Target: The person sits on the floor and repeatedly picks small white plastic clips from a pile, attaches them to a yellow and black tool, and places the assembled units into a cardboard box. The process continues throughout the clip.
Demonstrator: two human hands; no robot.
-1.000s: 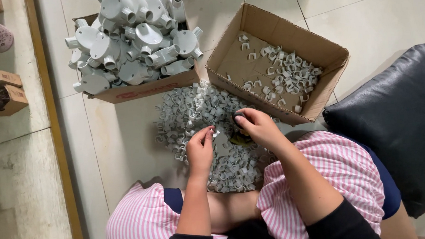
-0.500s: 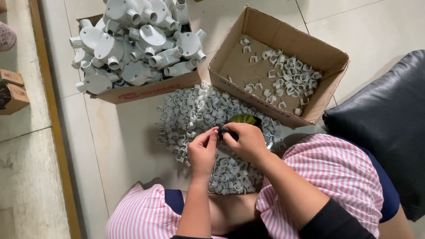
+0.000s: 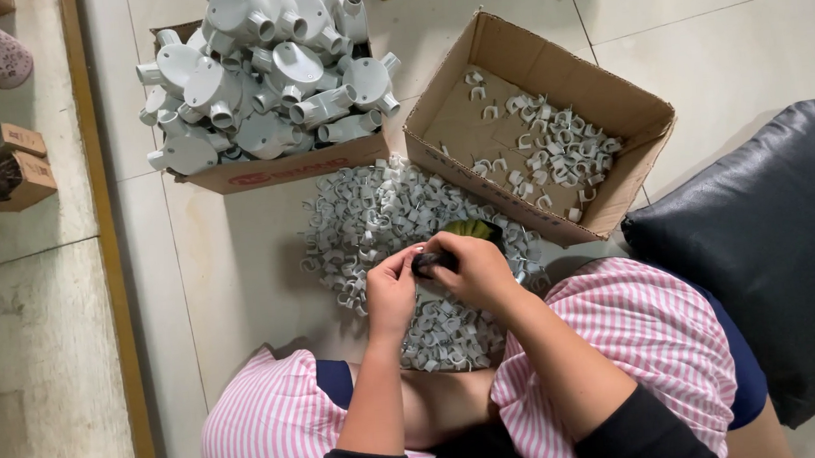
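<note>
Fitting step in hand: left hand (image 3: 391, 292) and right hand (image 3: 472, 267) meeting, both grips pinching one small grey clip (image 3: 419, 257) with a dark tool (image 3: 434, 262), perhaps pliers. Just below the grip, the clip pile (image 3: 368, 213) on the floor; beyond it, the clip box (image 3: 549, 66) and box of pipe fittings (image 3: 269, 167). Next move needs steady pressure.

1. The floor of large pale glossy tiles (image 3: 729, 34) shows thin dark grout lines and soft, even light.
2. A narrow brown wooden strip (image 3: 110, 278) runs top to bottom near the left edge.
3. Left of the strip lies a duller, mottled grey stone slab floor (image 3: 34, 360).
4. A black padded leather-like cushion (image 3: 772, 251) sits on the tiles at the right.
</note>
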